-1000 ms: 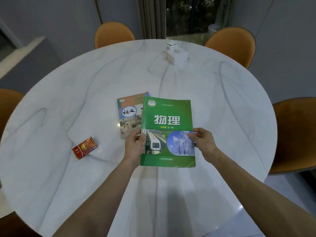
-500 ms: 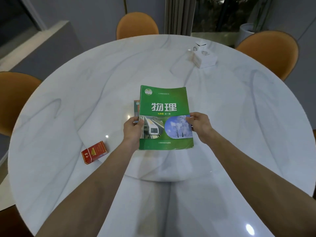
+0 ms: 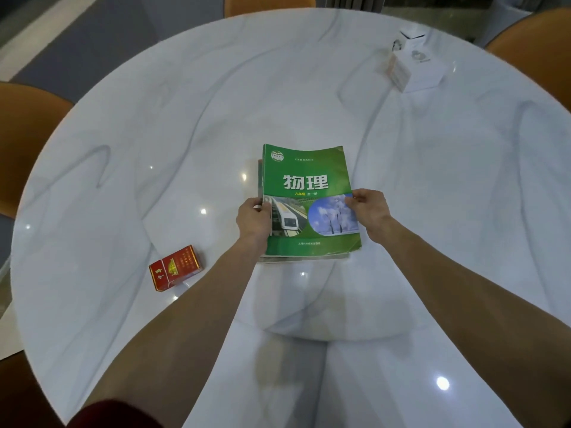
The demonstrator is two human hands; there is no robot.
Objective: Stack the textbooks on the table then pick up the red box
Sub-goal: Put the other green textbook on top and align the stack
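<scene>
A green textbook (image 3: 306, 180) lies at the middle of the round white marble table (image 3: 154, 125), on top of a second textbook (image 3: 260, 180) that shows only as a thin strip along its left and near edges. My left hand (image 3: 253, 220) grips the green book's left edge. My right hand (image 3: 369, 211) pinches its right edge. A small red box (image 3: 174, 267) lies flat on the table to the left of my left forearm, apart from the books.
A white tissue box (image 3: 415, 69) stands at the far right of the table. Orange chairs (image 3: 537, 38) ring the table at the far right, the far side and the left. Ceiling lights glare off the glossy top.
Both hands have slid the green textbook to the left over the other book, which now is almost wholly covered. The view has tilted down and to the left.
</scene>
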